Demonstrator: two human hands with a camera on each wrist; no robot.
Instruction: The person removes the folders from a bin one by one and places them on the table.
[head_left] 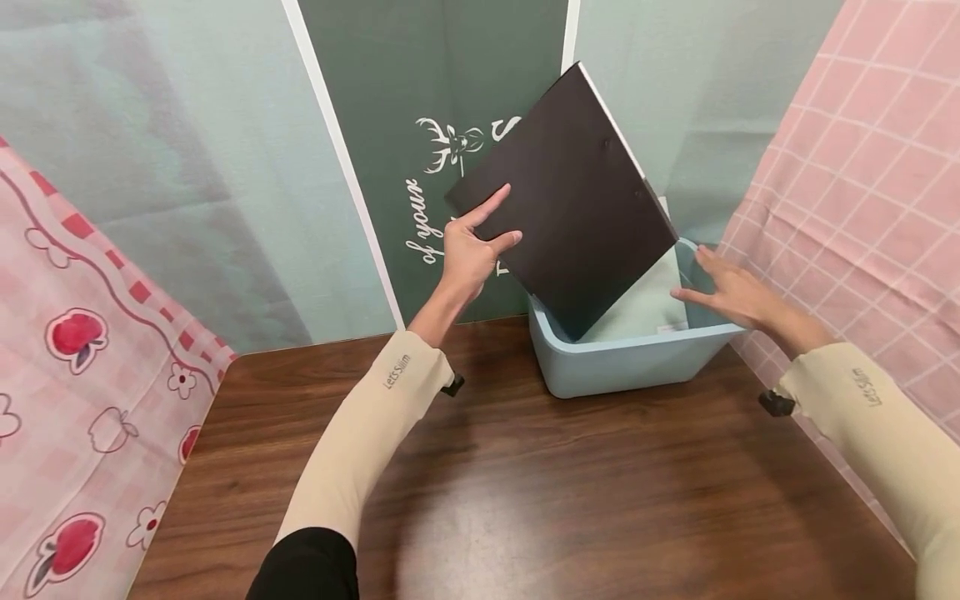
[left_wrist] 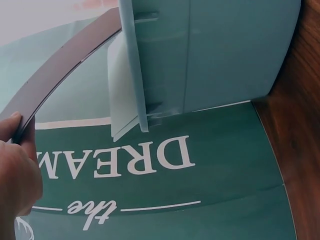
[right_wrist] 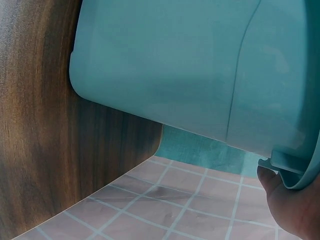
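My left hand [head_left: 471,250] pinches a flat black file folder [head_left: 570,200] along its left edge. Two small rivets dot the folder's back, and a white strip runs down its upper right side. Tilted, it stands with its lowest corner inside a light blue plastic bin [head_left: 622,367]. In the left wrist view, the fingers [left_wrist: 17,130] hold the folder's edge. My right hand [head_left: 738,292] grips the bin's right end; its thumb and index finger reach over the rim, while a fingertip tucks beneath the lip in the right wrist view. Its other fingers are hidden.
A pale flat item [head_left: 645,300] lies in the bin, partly behind the folder. The bin stands at the back of a brown wooden table [head_left: 480,467]. A green printed cloth [head_left: 435,67] hangs behind; pink checked cloth [head_left: 832,192] borders the right, apple-patterned cloth [head_left: 90,400] the left.
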